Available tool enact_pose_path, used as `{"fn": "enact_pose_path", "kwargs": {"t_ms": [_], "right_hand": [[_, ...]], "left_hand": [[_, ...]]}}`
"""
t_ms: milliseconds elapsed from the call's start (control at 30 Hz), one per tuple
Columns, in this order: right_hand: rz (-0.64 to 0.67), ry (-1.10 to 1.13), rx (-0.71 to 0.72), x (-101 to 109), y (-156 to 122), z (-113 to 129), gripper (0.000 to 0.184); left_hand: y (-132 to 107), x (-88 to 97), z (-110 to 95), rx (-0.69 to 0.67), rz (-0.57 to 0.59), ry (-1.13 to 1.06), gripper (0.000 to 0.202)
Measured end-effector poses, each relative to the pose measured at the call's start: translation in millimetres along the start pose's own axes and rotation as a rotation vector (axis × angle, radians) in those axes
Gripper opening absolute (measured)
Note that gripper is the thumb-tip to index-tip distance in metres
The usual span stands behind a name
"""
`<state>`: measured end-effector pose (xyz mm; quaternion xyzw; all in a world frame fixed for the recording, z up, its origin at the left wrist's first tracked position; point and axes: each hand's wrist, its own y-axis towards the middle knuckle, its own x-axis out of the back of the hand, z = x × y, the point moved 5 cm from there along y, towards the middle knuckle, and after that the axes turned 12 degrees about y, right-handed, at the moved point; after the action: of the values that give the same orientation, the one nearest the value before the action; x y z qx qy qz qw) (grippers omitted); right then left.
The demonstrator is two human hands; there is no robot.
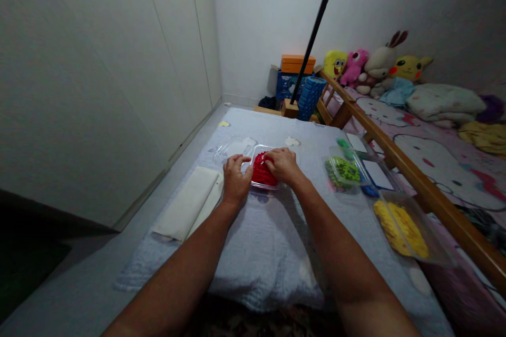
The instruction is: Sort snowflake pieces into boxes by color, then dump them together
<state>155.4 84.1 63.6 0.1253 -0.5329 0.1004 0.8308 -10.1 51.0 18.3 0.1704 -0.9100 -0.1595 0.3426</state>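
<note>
A clear plastic container [264, 186] sits on the cloth-covered table, with a red, bumpy-textured bundle [261, 172] filling it. My right hand [283, 165] reaches in from the right, its fingers bent and closed on the top of the red bundle. At the container's left side is my left hand [237, 178], thumb and forefinger apart and close to the rim; whether they touch it is hard to tell. Just behind that hand lies a clear plastic lid [235, 148]. A folded cream-coloured pouch or cloth [187, 202] rests left of my left forearm.
On the table's right stand clear containers with green dark-spotted contents [343, 169] and yellow contents [401, 229]. A wooden bed rail [395, 152] runs along that side. A black pole [316, 31] rises behind the table; a white wardrobe [118, 63] stands left.
</note>
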Motion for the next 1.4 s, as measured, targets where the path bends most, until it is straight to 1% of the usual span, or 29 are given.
{"fn": "enact_pose_path", "kwargs": {"t_ms": [133,233,300,367,433,500,567,667,700,767,867,933,1033,1133,1233,1400], "right_hand": [[0.025,-0.039,-0.025,-1.3,0.2,1.3,0.032],[0.005,0.003,-0.010,-1.7,-1.1,-0.2,0.031],[-0.050,0.078,0.013,1.7,-3.8,-3.5,0.032],[-0.144,0.177,0.032,8.9,-9.9,-10.8,0.034],[-0.243,0.268,0.047,16.8,-20.4,-22.5,0.034],[-0.311,0.331,0.060,21.1,-34.3,-37.2,0.031],[-0.336,0.358,0.061,19.1,-49.0,-53.4,0.029],[-0.350,0.369,0.034,7.0,-66.7,-76.0,0.026],[-0.360,0.373,0.020,2.2,-70.5,-81.7,0.026],[-0.397,0.378,0.006,-6.0,-74.8,-87.8,0.026],[-0.450,0.360,0.055,-12.7,-73.7,-79.9,0.031],[-0.453,0.322,0.092,-15.2,-70.1,-68.0,0.036],[-0.423,0.275,0.092,-19.2,-64.5,-52.7,0.040],[-0.385,0.248,0.102,-23.3,-62.1,-44.0,0.037],[-0.392,0.236,0.118,-25.0,-63.1,-41.7,0.034],[-0.464,0.263,0.136,-23.8,-68.0,-46.5,0.039]], "left_hand": [[1.3,1.7,1.7,0.010,-0.014,-0.008,0.020],[3.2,1.2,3.9,0.017,-0.017,-0.006,0.020],[4.6,0.8,6.8,0.033,-0.025,-0.001,0.020],[5.7,1.2,10.1,0.051,-0.039,0.004,0.021],[6.6,2.5,11.8,0.051,-0.052,0.010,0.024],[7.8,4.7,10.1,0.026,-0.058,0.035,0.030],[9.5,7.6,5.5,-0.010,-0.062,0.097,0.035],[13.7,13.0,-3.5,-0.031,-0.048,0.269,0.037],[15.6,14.1,-6.0,-0.028,-0.020,0.346,0.036],[19.5,14.3,-9.2,-0.016,0.077,0.519,0.034],[23.9,12.0,-8.3,-0.004,0.237,0.746,0.035],[26.3,9.9,-4.8,0.003,0.290,0.834,0.036],[29.3,4.7,1.9,0.002,0.323,0.899,0.039],[32.1,-1.3,7.2,-0.008,0.346,0.926,0.041],[35.8,-4.8,9.4,-0.018,0.358,0.937,0.039],[41.0,-6.7,7.6,-0.072,0.378,0.952,0.034]]}}
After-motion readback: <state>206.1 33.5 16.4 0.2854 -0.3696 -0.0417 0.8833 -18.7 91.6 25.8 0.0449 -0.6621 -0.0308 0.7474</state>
